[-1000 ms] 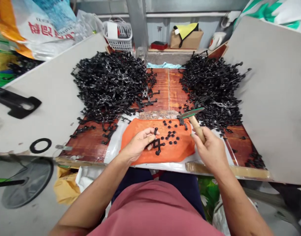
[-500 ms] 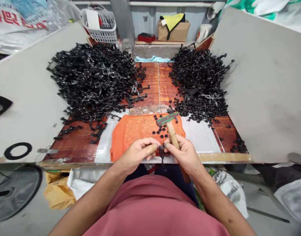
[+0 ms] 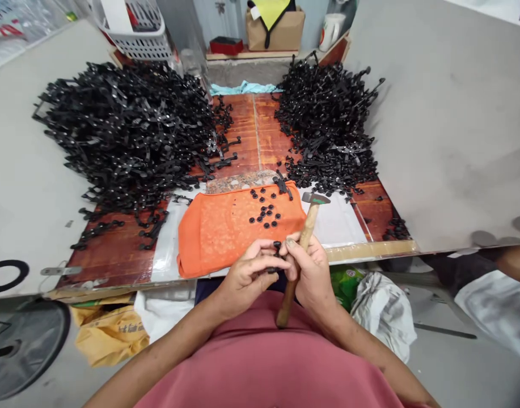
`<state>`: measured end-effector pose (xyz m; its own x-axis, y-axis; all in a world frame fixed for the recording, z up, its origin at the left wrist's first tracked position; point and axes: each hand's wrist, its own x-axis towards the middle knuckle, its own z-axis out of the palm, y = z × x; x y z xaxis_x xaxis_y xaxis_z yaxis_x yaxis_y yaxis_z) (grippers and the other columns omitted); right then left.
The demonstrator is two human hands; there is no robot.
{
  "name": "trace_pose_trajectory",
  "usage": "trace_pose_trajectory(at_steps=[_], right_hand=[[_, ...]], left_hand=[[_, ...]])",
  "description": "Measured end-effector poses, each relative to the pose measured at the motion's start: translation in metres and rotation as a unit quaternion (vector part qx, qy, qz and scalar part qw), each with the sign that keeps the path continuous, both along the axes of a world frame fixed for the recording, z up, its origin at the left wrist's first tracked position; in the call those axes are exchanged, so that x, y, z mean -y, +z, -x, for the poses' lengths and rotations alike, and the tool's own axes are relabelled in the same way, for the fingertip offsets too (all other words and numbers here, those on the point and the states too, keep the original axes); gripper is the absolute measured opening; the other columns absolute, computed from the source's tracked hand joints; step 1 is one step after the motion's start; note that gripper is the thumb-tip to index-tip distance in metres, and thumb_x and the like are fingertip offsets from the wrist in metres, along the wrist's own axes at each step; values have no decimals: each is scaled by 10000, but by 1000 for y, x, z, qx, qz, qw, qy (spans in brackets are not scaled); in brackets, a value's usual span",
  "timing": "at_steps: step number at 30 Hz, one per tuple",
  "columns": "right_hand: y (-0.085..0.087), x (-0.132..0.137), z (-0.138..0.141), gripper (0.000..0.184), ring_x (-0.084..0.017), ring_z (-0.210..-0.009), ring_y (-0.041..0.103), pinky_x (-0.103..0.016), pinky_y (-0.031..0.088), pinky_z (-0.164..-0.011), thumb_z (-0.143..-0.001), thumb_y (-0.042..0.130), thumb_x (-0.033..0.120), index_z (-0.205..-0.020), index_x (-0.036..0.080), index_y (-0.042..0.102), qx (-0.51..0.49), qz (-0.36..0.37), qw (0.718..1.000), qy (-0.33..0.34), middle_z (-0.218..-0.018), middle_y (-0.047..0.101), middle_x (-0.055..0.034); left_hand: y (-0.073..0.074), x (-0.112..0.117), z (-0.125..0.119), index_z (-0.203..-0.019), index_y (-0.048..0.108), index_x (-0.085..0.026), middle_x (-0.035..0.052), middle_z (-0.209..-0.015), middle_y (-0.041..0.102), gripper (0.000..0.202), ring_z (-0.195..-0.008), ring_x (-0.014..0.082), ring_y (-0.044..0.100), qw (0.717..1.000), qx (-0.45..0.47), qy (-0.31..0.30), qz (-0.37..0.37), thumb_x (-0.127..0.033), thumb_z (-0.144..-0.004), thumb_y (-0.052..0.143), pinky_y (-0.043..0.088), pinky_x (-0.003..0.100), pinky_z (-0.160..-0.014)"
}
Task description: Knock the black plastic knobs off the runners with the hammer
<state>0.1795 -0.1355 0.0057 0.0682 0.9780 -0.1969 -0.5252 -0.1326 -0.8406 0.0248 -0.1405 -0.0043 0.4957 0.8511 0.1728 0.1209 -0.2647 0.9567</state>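
My left hand [image 3: 248, 272] and my right hand [image 3: 307, 271] meet just in front of the table's near edge, over my lap. Both pinch a small black plastic part [image 3: 277, 247] between their fingertips. My right hand also keeps a wooden-handled hammer [image 3: 303, 242] in its palm, head pointing away over the white sheet. Several small black round pieces [image 3: 266, 211] lie on the orange cloth [image 3: 217, 226] just beyond my hands.
Two big heaps of black plastic strips lie on the wooden table, one at the left [image 3: 127, 127] and one at the right [image 3: 328, 130]. Grey boards [image 3: 447, 124] wall both sides. A white basket [image 3: 132, 28], cardboard box [image 3: 277, 25] and mug [image 3: 330, 28] stand behind.
My left hand lifted the black part off the orange cloth and drew it toward my body. My right hand came in with the hammer to join it. The view tilted down.
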Motion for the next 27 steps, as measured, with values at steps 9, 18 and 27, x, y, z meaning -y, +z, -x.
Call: trace_pose_trajectory(at_steps=[9,18,27], right_hand=[[-1,9,-52,250,-48,-389,401,-194,310,-390,-913,699,411,-1034,213,607,199,-5,980,-1,-752,673,42],[-47,26,-91,202,-182,-770,583,-281,423,-684,-966,555,386,-1016,214,650,480,-1,870,112,-847,656,-1],[-48,26,-92,225,-177,-730,549,-272,393,-681,-992,522,383,-1078,216,648,521,-12,843,130,-785,592,28]], left_hand=[[28,-41,49,-976,705,-195,86,-1167,493,252,-1092,219,542,923,-290,185,-172,-321,-1029,493,484,374,-980],[14,-75,59,-865,630,-182,69,-1040,502,367,-936,203,548,899,-398,145,-111,-349,-1049,359,456,370,-878],[7,-80,49,-958,708,-214,63,-1124,558,344,-1068,230,560,872,-459,125,-120,-338,-1060,404,390,403,-952]])
